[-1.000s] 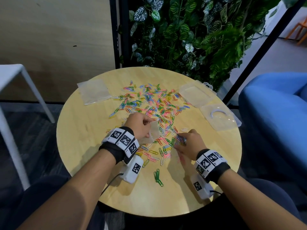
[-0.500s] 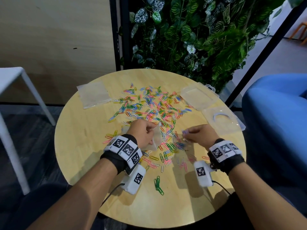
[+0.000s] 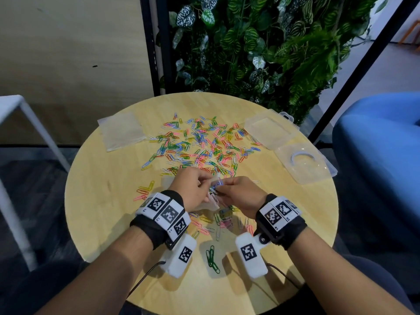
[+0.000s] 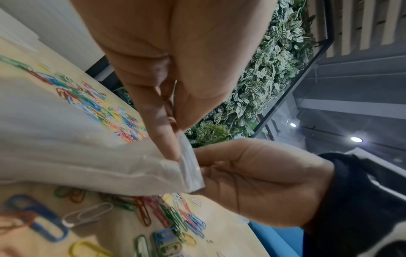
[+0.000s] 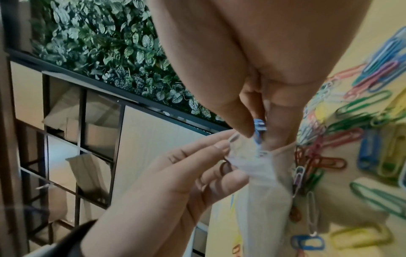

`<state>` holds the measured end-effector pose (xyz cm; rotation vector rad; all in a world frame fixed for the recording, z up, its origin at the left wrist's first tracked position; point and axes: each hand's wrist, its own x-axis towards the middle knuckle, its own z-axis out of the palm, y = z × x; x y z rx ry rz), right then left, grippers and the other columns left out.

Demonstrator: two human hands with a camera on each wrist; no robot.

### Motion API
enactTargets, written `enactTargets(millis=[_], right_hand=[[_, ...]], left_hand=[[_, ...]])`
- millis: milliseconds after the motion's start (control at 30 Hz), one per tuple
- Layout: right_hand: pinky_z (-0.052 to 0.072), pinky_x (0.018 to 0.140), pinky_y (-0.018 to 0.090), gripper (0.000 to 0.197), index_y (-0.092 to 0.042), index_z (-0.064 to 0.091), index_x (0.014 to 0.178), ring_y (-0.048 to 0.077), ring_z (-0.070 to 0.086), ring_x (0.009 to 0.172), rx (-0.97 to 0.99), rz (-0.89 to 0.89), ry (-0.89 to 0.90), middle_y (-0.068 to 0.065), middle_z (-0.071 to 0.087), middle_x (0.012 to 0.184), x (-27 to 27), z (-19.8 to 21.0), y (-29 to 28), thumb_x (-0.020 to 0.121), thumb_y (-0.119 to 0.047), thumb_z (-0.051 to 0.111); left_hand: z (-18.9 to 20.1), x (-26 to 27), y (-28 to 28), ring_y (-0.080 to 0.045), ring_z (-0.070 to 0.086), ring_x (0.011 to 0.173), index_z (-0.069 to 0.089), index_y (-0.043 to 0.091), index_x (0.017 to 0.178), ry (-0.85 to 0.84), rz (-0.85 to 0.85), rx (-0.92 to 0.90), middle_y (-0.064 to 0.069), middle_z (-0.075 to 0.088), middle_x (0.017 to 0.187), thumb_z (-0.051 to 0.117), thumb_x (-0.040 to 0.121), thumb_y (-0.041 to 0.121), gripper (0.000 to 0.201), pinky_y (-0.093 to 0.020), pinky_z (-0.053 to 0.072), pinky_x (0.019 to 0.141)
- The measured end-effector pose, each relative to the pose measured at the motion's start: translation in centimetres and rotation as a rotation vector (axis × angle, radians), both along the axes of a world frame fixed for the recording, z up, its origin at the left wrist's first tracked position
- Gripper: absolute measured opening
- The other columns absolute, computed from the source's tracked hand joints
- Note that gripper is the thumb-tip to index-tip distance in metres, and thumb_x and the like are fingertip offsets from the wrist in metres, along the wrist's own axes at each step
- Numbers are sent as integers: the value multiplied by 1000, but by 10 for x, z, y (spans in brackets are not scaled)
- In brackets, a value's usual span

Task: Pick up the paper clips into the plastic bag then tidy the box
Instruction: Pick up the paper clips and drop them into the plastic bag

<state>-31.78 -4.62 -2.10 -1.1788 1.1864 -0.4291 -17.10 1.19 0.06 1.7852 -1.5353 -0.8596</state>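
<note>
My left hand (image 3: pixel 193 189) pinches the small clear plastic bag (image 5: pixel 259 167) mouth-up just beside my right hand (image 3: pixel 241 196), which pinches blue paper clips (image 5: pixel 259 129) directly above it.

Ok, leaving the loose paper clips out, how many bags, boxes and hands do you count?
Plastic bags: 2, the held bag in the left hand and the flat bag at the table's far left.
Clear box: 1, lying open.
Hands: 2, the right hand pinching blue clips.
Total: 5.
</note>
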Motion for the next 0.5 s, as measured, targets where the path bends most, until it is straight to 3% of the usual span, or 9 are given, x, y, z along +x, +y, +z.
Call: enactTargets(millis=[100, 167, 233, 300, 400, 467, 500], right_hand=[[32, 59, 36, 26, -5, 73, 91, 23, 36, 58, -45, 100, 83, 10, 47, 62, -2, -2, 3, 72, 6, 60], [38, 56, 34, 35, -9, 74, 98, 21, 44, 55, -167, 144, 153, 9, 56, 62, -2, 0, 5, 71, 8, 61], [48, 57, 24, 25, -13, 78, 95, 8, 55, 54, -417, 222, 294, 3, 68, 69, -2, 1, 7, 75, -2, 67], [39, 54, 10, 17, -14, 79, 88, -1, 51, 50, -644, 303, 422, 1, 68, 68, 0, 4, 12, 80, -8, 65], [37, 60, 27, 24, -8, 75, 83, 13, 47, 55, -733, 457, 447, 12, 68, 73, 2, 10, 15, 82, -1, 51], [46, 65, 35, 28, -7, 74, 88, 24, 57, 69, -739, 509, 432, 14, 70, 81, -1, 16, 13, 81, 4, 48], [52, 71, 34, 32, -9, 75, 91, 23, 63, 76, -732, 480, 401, 12, 72, 86, -4, 19, 10, 80, 6, 49]], left_hand=[[-4, -2, -1, -17, 74, 63, 71, 11, 113, 14, 4, 31, -6, 72, 79, 56, 96, 15, 22, -19, 57, 57], [-5, -3, -2, -16, 74, 63, 69, 11, 117, 5, -1, 35, -5, 73, 85, 56, 96, 14, 25, -21, 58, 59], [-4, -3, -1, -18, 74, 63, 69, 11, 116, 17, -1, 34, -2, 71, 82, 57, 96, 14, 24, -26, 60, 64], [-1, -3, 1, -22, 74, 64, 71, 11, 113, 30, -7, 16, -2, 72, 85, 58, 95, 14, 22, -30, 61, 68], [4, -3, 3, -25, 74, 67, 72, 11, 110, 39, -27, 3, -7, 74, 99, 57, 96, 16, 22, -32, 61, 70], [6, -1, 4, -24, 74, 66, 72, 11, 110, 34, -20, -6, -2, 70, 100, 56, 96, 16, 22, -31, 61, 68], [5, 0, 3, -22, 74, 65, 72, 11, 112, 27, -9, -10, 0, 69, 102, 56, 96, 14, 22, -30, 61, 67]])
